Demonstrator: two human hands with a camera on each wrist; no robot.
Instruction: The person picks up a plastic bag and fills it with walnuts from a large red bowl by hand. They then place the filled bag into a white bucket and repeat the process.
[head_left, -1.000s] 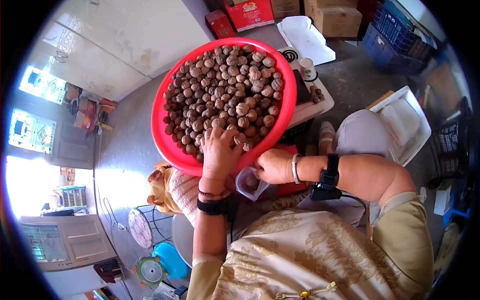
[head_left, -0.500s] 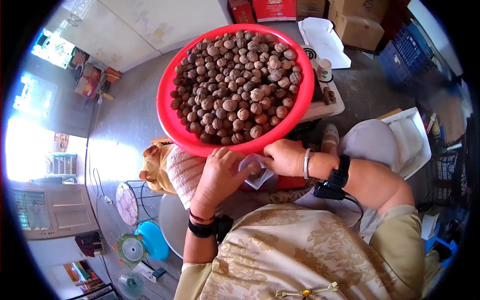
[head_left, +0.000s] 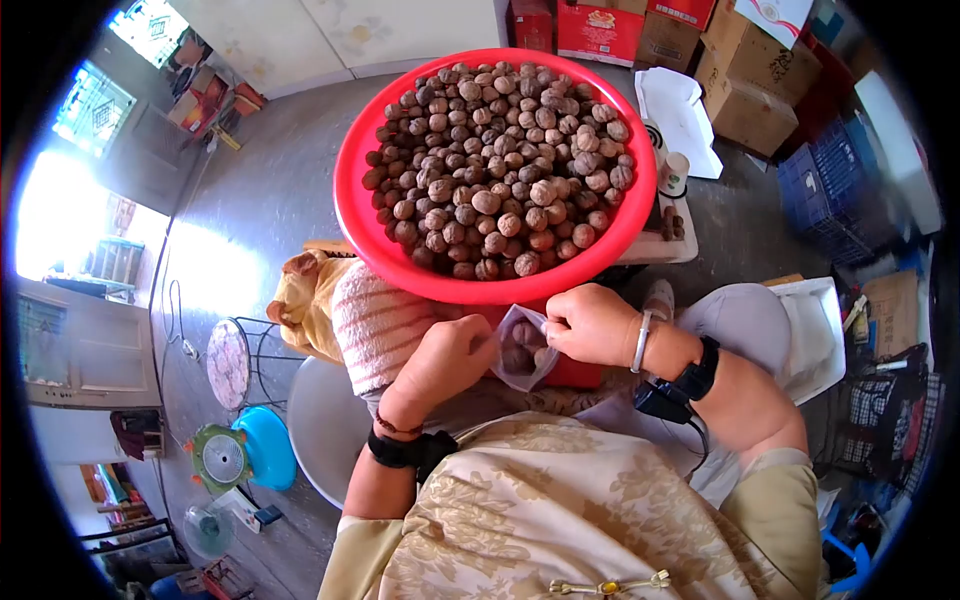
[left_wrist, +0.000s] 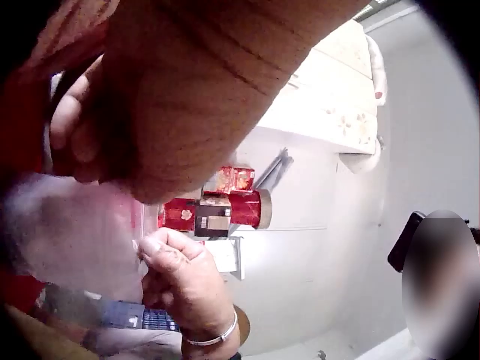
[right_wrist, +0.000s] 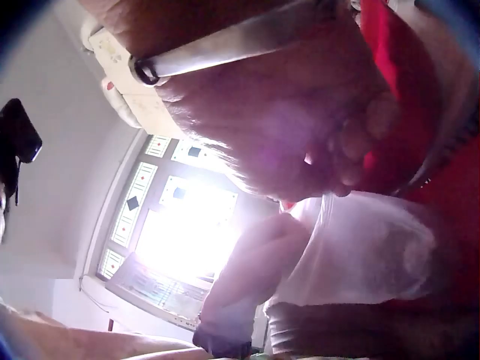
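Note:
A clear plastic bag (head_left: 508,374) hangs mouth-up between the two hands, with several walnuts (head_left: 522,345) inside. My left hand (head_left: 445,362) grips the bag's left edge, its fingers curled at the rim. On the opposite side, my right hand (head_left: 592,325) pinches the rim between thumb and fingers; that pinch also shows in the left wrist view. From the right wrist, the translucent bag (right_wrist: 360,255) is seen drooping below the fingers. Just beyond the hands stands a red basin (head_left: 348,200) heaped with walnuts (head_left: 480,160).
A pink striped towel (head_left: 378,325) lies beside the left forearm. Right of the basin is a white scale-like base (head_left: 668,250) bearing a paper cup (head_left: 674,172). A grey tub (head_left: 315,430) stands at lower left, and a white foam box (head_left: 820,345) at right.
My left hand has come back from the walnuts in the basin to the bag. The bag's mouth is spread wider, with walnuts showing inside. The head view has shifted.

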